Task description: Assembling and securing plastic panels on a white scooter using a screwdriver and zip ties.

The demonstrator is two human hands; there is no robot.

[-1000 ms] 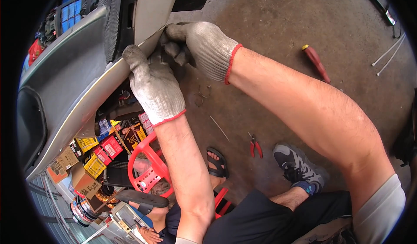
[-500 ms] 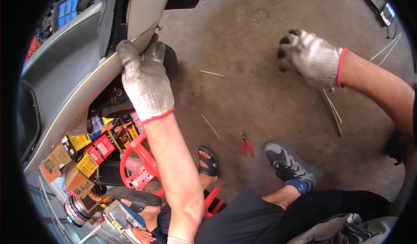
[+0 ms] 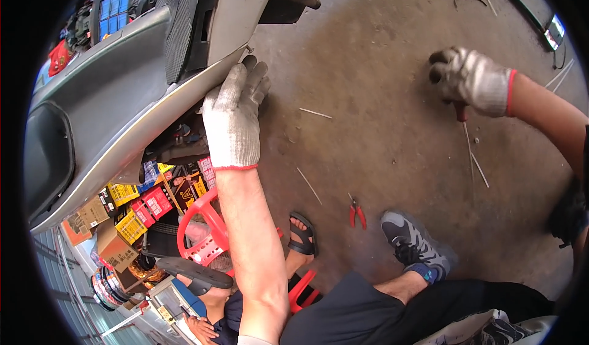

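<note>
"Fingers [image 3: 437, 73] of the right hand [image 3: 475, 81]: what are they doing?"

"Curled tight round the red handle of a screwdriver [image 3: 461, 113], shaft pointing down over the floor [image 3: 380, 99]. I can't tell whether the tip touches it."

"And the left hand [image 3: 232, 127]?"

"Straightened, fingers slightly apart, lying against the edge of the pale panel [image 3: 175, 99]."

"How would they handle?"

"I'd judge the screwdriver light and stiff, best held by its handle, since the bare shaft could slip through gloves. That panel looks thin and springy; I'd support it along the edge, as its corner might crack."

"Any containers?"

"Cardboard boxes [image 3: 115, 247], yellow boxes [image 3: 130, 226] and red boxes [image 3: 158, 202], stacked beyond the panel; their contents don't show."
</note>
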